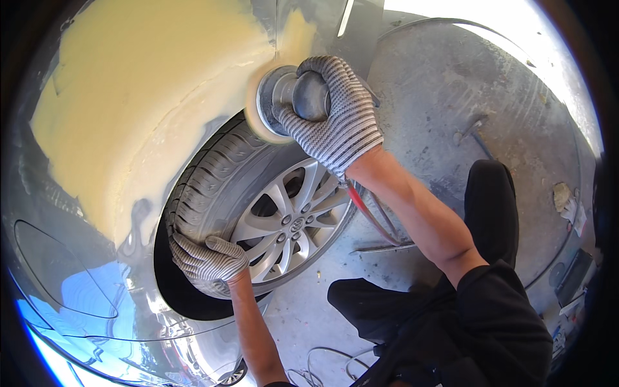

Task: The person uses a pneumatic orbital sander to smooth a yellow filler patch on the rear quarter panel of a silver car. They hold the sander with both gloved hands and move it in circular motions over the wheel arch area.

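Observation:
In a striped grey-and-white glove, my right hand is wrapped round the dark, rounded head of a disc sander. The sander's round pad is tilted against the car's body panel, where yellow filler meets the wheel arch. A red hose hangs below my right wrist. My left hand, in a matching glove, lies on the tread of the tyre with its fingers stretched out and its thumb apart, holding nothing. The silver alloy wheel sits inside the arch.
Grey bodywork surrounds the filler, with a fuel flap outline at lower left. A cable loops over the concrete floor near my knees. Scraps and a dark flat object lie at the right.

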A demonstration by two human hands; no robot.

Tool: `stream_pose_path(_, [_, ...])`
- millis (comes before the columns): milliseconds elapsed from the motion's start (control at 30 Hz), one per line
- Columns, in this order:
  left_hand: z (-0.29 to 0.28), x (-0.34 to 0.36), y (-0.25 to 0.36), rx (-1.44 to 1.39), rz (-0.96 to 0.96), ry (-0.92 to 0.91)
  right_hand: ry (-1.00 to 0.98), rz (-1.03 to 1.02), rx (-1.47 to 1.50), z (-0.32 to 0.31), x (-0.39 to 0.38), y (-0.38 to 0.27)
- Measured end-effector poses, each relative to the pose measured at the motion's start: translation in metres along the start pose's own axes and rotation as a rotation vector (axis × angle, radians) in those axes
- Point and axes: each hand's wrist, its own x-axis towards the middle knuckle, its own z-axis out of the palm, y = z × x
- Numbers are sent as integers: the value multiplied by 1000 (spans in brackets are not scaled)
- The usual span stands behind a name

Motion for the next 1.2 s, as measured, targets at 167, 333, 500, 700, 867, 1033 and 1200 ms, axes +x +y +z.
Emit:
stream_pose_path(167, [1, -2, -1, 33, 0, 5, 17, 98, 51, -1, 9, 0])
stream_pose_path(333, [1, -2, 0, 35, -1, 11, 27, 54, 30, -2, 5, -2])
stream_pose_path(500, [1, -2, -1, 33, 7, 5, 68, -26, -11, -2, 3, 2])
stream_pose_path(700, [1, 0, 1, 11, -2, 25, 36, 99, 29, -3, 7, 1])
stream_pose_path(867, [3, -2, 1, 30, -8, 26, 59, 117, 47, 0, 12, 5])
stream_pose_path(1033, [2, -3, 0, 38, -3, 20, 39, 53, 13, -4, 5, 2])
stream_pose_path(1200, [3, -3, -1, 35, -1, 31, 35, 42, 18, -3, 7, 1])
